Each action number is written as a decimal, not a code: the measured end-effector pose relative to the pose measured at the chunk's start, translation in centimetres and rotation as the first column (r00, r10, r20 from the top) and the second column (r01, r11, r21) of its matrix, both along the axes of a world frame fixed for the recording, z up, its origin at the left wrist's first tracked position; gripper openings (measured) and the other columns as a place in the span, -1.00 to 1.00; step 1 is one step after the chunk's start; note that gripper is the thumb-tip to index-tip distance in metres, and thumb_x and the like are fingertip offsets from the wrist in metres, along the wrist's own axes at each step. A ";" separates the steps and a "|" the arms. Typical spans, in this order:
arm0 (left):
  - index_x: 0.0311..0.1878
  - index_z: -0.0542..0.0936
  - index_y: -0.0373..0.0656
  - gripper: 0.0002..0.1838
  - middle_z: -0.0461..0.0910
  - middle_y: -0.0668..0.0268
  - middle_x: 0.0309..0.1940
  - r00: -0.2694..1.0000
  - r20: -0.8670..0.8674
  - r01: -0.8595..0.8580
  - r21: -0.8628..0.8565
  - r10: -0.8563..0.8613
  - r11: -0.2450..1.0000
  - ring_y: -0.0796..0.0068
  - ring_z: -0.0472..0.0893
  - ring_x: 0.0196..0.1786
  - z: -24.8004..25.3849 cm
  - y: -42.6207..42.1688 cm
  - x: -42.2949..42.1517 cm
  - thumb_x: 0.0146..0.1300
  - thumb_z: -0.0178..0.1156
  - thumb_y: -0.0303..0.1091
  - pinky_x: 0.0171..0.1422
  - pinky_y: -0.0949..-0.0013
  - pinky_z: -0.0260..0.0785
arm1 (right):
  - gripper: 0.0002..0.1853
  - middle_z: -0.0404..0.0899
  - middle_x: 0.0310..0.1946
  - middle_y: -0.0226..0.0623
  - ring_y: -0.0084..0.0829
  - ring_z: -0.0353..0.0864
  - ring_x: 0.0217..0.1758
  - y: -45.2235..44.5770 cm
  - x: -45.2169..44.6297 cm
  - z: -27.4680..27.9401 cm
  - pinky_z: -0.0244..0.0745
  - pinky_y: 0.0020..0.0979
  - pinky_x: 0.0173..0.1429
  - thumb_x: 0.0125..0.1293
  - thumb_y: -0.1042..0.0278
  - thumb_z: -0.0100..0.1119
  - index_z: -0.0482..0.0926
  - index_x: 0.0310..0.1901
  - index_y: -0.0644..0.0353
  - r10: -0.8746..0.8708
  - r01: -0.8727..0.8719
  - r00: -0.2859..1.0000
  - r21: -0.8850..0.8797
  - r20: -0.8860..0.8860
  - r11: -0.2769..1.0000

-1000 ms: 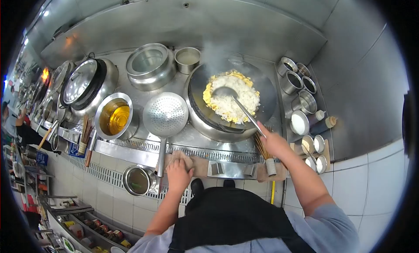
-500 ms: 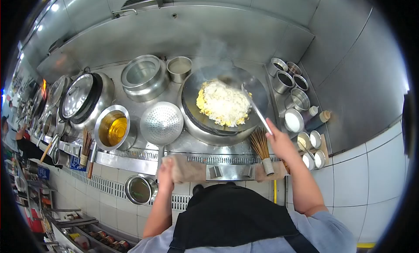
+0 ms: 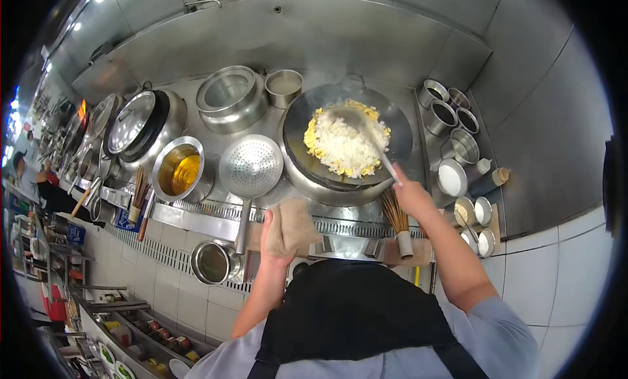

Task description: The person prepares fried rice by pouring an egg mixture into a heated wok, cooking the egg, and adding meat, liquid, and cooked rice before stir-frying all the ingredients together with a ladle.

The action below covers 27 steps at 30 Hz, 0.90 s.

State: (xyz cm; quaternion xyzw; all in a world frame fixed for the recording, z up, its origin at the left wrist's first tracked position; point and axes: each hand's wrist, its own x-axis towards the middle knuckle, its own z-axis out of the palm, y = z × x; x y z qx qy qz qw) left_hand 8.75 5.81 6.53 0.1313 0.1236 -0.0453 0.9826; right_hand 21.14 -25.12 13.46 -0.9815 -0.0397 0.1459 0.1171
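Observation:
My right hand (image 3: 414,196) is closed around the handle of a ladle (image 3: 378,145), whose bowl presses on the upper middle of the food in the wok. White rice (image 3: 340,147) lies heaped there with yellow scrambled egg (image 3: 313,143) around it. The dark wok (image 3: 401,140) sits on the stove, with faint steam above. In front of the stove my left hand (image 3: 273,248) grips a folded brown cloth (image 3: 294,227). Below my right hand, a bamboo brush (image 3: 396,219) leans at the counter's front edge.
Left of the wok are a perforated strainer (image 3: 251,166), a pot of yellow oil (image 3: 182,173) and a lidded pot (image 3: 133,122). Several seasoning containers (image 3: 453,177) line the right side. A pot of liquid (image 3: 212,262) hangs low in front. Another person (image 3: 31,183) stands far left.
The ladle's bowl has swung from the right edge of the rice onto its upper middle. My left hand has moved right with the cloth, which now shows more fully. The whole view has shifted slightly.

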 end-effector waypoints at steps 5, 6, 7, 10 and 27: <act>0.24 0.39 -0.16 -0.41 0.52 0.13 0.10 0.998 0.067 0.005 0.126 -0.013 0.992 0.15 0.54 0.10 2.0 -0.4 1.9 0.41 -0.10 0.14 0.16 0.05 0.43 | -0.49 0.62 -0.15 0.02 -0.03 0.63 -0.10 1.4 0.9 1.1 0.50 -0.05 0.01 0.46 0.20 -0.20 0.15 0.41 0.04 0.115 -0.122 0.992 -0.221 -0.045 0.968; 0.24 0.39 -0.16 -0.41 0.52 0.13 0.10 0.999 0.046 -0.001 0.122 -0.005 0.993 0.15 0.54 0.10 2.0 -0.6 1.7 0.41 -0.10 0.14 0.16 0.05 0.43 | -0.58 0.62 -0.21 -0.03 -0.05 0.63 -0.16 1.0 0.5 0.3 0.51 -0.09 -0.02 0.45 0.21 -0.14 0.29 0.28 0.13 0.285 -0.236 0.935 -0.232 0.212 0.944; 0.26 0.36 -0.17 -0.39 0.50 0.12 0.11 0.998 0.044 0.047 0.141 -0.054 0.989 0.14 0.53 0.12 2.1 -0.7 2.2 0.37 -0.03 0.14 0.19 0.05 0.41 | -0.64 0.62 -0.28 -0.07 -0.07 0.63 -0.23 1.4 0.4 0.7 0.53 -0.14 -0.05 0.44 0.22 -0.09 0.43 0.15 0.21 0.427 -0.337 0.778 -0.268 0.461 0.903; 0.27 0.34 -0.17 -0.35 0.48 0.11 0.11 0.988 0.046 0.135 0.162 -0.144 0.978 0.15 0.52 0.14 2.5 -1.2 3.2 0.34 0.04 0.16 0.22 0.07 0.40 | -0.77 0.54 -0.42 -0.25 -0.38 0.58 -0.36 6.9 -1.0 6.0 0.54 -0.36 -0.17 0.41 0.22 0.05 0.53 -0.12 0.21 0.303 -0.129 0.948 0.756 -0.095 0.642; 0.16 0.39 -0.13 -0.36 0.52 0.24 -0.08 0.959 -0.084 0.282 0.396 -0.271 0.874 0.35 0.55 -0.04 -2.1 -1.9 2.1 0.20 0.25 0.13 0.03 0.22 0.48 | -0.89 0.53 -0.31 -0.14 -0.10 0.54 -0.16 6.4 -1.6 3.7 0.48 -0.15 -0.05 0.22 0.38 0.14 0.54 -0.32 0.24 0.220 -0.458 0.691 0.183 0.688 0.870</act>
